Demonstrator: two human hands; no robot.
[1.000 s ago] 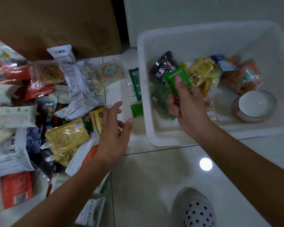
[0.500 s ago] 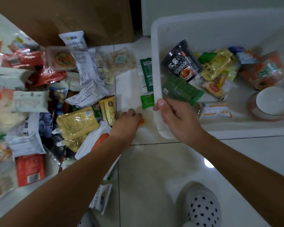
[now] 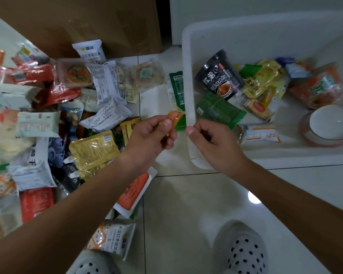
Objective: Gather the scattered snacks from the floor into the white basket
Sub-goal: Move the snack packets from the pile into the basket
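Left hand [image 3: 152,136] pinches a small orange wrapped snack [image 3: 173,116], just outside the white plastic basket [image 3: 188,62]. Right hand [image 3: 214,145] curls at that basket's rim, and it's unclear if it's gripping!

Snack colours
White basket [image 3: 188,56]; black cup [image 3: 218,76]; green packet [image 3: 218,109]; yellow pouch [image 3: 93,149]; orange sweet [image 3: 173,116]; grey slipper [image 3: 244,252], black dots.

Scattered snack packets [image 3: 93,147] left of part-filled white basket [image 3: 188,76]
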